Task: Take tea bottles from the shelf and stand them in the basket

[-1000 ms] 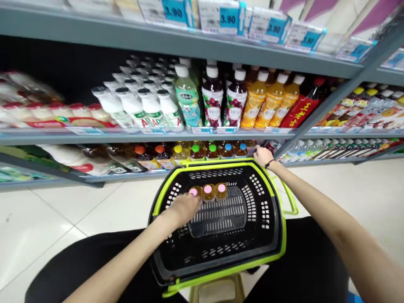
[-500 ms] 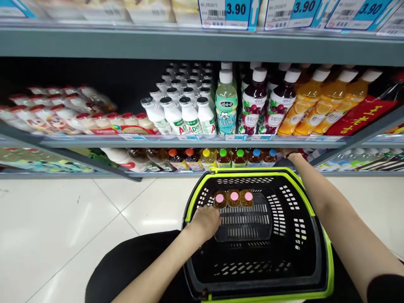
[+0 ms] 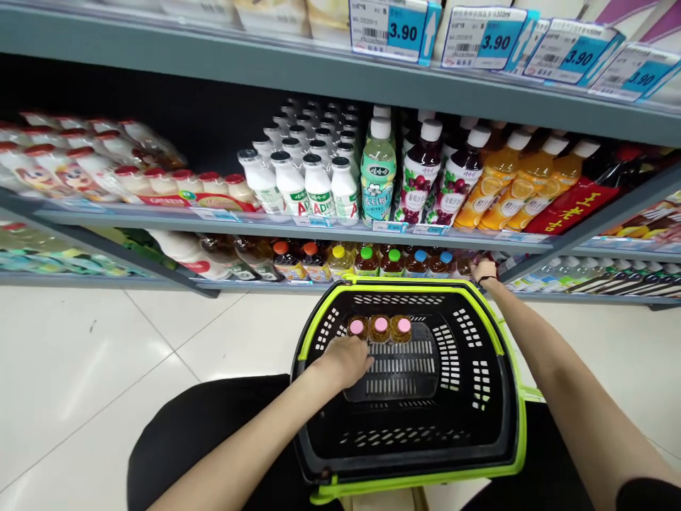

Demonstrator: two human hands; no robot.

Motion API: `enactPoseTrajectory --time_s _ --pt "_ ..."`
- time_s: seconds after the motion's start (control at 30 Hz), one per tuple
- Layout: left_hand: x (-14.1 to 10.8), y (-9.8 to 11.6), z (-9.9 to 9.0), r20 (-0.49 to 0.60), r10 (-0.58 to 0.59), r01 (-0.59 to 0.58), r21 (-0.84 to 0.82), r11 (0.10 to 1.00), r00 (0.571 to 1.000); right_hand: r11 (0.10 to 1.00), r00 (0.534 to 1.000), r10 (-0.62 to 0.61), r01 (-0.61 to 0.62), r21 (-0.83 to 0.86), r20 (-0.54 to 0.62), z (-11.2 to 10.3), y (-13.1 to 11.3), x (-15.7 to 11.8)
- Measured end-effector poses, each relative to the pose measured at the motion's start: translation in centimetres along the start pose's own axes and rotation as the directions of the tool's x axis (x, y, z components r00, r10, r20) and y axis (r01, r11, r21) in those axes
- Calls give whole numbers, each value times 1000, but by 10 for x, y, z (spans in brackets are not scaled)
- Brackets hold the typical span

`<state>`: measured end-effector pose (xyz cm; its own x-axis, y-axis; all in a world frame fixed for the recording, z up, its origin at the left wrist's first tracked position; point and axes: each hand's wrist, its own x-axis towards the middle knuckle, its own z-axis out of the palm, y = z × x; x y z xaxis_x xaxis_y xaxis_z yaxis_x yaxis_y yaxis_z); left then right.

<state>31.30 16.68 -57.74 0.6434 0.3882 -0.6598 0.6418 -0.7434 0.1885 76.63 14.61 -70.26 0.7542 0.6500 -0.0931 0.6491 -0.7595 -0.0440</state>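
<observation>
My left hand (image 3: 347,360) is inside the black shopping basket (image 3: 407,465), fingers curled downward with their tips hidden. It is right beside the leftmost of three amber drink bottles (image 3: 381,326) with pink caps, which stand in a row at the basket's far side. Beyond the basket's right rim, my right hand (image 3: 484,269) reaches to the bottom shelf, at the right end of a row of bottles. Its fingers look bent around something there that I cannot make out. A dark bottle (image 3: 462,267) stands just left of that hand.
Along the bottom shelf are dark drink bottles (image 3: 391,262) with coloured caps. The shelf above holds white milk-drink bottles (image 3: 319,188), grape juice bottles (image 3: 418,177) and orange juice bottles (image 3: 494,181). Price tags (image 3: 391,32) line the upper edge. My black-trousered knee (image 3: 181,433) is left of the basket.
The view has shifted, so the basket appears further left. More of my right hand shows at the bottom shelf. My left hand now overlaps the leftmost pink-capped bottle in view.
</observation>
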Motion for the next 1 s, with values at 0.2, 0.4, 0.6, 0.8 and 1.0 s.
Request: enactPoseTrajectory --time_s 0.2,0.4,0.6,0.8,1.0 --pt "-10 6 7 -129 101 -109 -59 992 987 997 994 48 -41 72 -98 -28 19 -46" --pt "-23 12 6 -170 173 -181 -34 983 970 990 969 28 8 143 -246 -88 41 -90" --pt "-36 15 2 -336 302 -339 -55 939 892 967 808 -179 250 51 -561 -181 48 -160" --pt "-36 23 6 -602 375 -525 -87 847 705 924 659 -225 378 57 -718 -257 8 -248" --pt "-35 42 8 -822 259 -664 -181 725 507 709 757 -405 614 346 -514 -247 -53 -307"
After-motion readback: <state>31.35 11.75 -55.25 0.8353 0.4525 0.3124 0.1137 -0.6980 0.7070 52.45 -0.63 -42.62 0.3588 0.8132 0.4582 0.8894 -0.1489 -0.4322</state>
